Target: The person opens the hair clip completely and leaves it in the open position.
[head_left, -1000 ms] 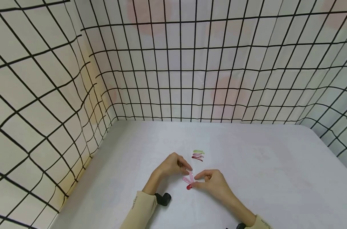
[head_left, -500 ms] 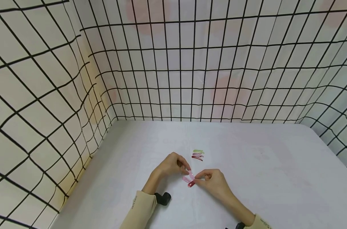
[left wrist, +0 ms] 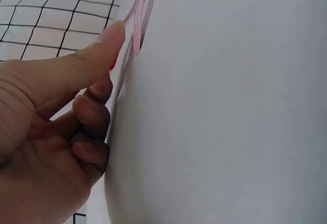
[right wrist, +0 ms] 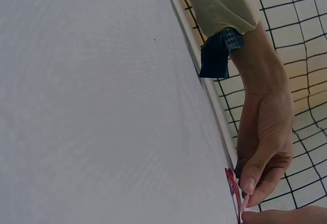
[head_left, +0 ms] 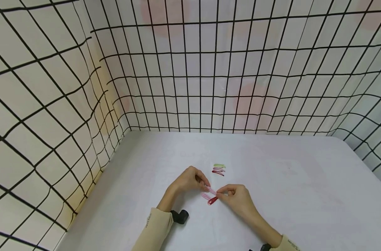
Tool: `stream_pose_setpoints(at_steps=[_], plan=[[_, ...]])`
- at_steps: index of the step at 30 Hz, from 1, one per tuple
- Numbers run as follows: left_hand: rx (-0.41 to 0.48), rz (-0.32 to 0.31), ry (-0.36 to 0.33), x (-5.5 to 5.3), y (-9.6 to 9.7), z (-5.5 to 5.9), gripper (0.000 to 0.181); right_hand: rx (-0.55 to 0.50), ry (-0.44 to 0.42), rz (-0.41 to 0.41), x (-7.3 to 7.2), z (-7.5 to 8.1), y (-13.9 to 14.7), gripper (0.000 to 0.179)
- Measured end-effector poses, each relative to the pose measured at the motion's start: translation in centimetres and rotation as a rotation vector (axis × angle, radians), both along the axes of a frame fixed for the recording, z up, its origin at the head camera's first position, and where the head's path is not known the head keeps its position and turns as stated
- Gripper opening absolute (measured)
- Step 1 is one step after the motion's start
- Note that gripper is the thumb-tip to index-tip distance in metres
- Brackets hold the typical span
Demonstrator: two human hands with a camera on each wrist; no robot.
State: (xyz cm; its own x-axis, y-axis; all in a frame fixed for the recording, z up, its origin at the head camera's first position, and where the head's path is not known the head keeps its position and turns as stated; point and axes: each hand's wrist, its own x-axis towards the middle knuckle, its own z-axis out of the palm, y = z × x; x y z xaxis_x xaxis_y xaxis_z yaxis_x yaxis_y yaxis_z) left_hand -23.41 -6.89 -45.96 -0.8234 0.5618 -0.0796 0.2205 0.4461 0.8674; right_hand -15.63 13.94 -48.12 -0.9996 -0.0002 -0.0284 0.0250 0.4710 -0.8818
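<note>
My left hand (head_left: pixel 188 179) pinches one end of a pink snap hair clip (head_left: pixel 211 190) between thumb and fingertips. At the other end of that clip, my right hand (head_left: pixel 236 197) pinches with thumb and index finger. A red hair clip (head_left: pixel 212 200) and a second pink hair clip (head_left: pixel 205 196) fan out to the left from the right fingertips, where their ends are hidden. In the left wrist view, the second pink clip (left wrist: pixel 137 35) hangs beyond the left thumb. The right wrist view has the red clip (right wrist: pixel 233 182) beside the left thumb, low in the picture.
Farther back on the white table (head_left: pixel 272 167) lie several more clips: a green one (head_left: pixel 219 165), a pink one (head_left: pixel 219 169) and a dark red one (head_left: pixel 217 172). Black wire mesh (head_left: pixel 212 76) over pale cloth stands behind and at the sides.
My right fingers have shifted slightly right, pulling the clips' gathered ends along. The held pink clip has swung from nearly upright to slanting between both hands. The red clip shows more of its length.
</note>
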Motion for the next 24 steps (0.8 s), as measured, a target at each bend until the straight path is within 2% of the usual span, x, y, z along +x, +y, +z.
stream_pose_setpoints(at_steps=[9, 15, 19, 24], plan=[[0.038, 0.040, -0.025, -0.41, -0.36, -0.15, 0.010, -0.050, -0.002, -0.010, -0.03, -0.09, 0.26, 0.006], [0.069, 0.055, -0.032, -0.49, -0.45, -0.16, 0.010, -0.108, 0.001, -0.069, 0.09, -0.15, 0.35, 0.013], [0.067, 0.083, -0.007, -0.43, -0.43, 0.08, 0.008, -0.110, 0.033, -0.100, 0.02, -0.14, 0.42, 0.015], [0.110, 0.106, 0.041, -0.34, -0.26, 0.53, 0.008, -0.137, 0.072, -0.113, -0.20, 0.25, 0.54, 0.016]])
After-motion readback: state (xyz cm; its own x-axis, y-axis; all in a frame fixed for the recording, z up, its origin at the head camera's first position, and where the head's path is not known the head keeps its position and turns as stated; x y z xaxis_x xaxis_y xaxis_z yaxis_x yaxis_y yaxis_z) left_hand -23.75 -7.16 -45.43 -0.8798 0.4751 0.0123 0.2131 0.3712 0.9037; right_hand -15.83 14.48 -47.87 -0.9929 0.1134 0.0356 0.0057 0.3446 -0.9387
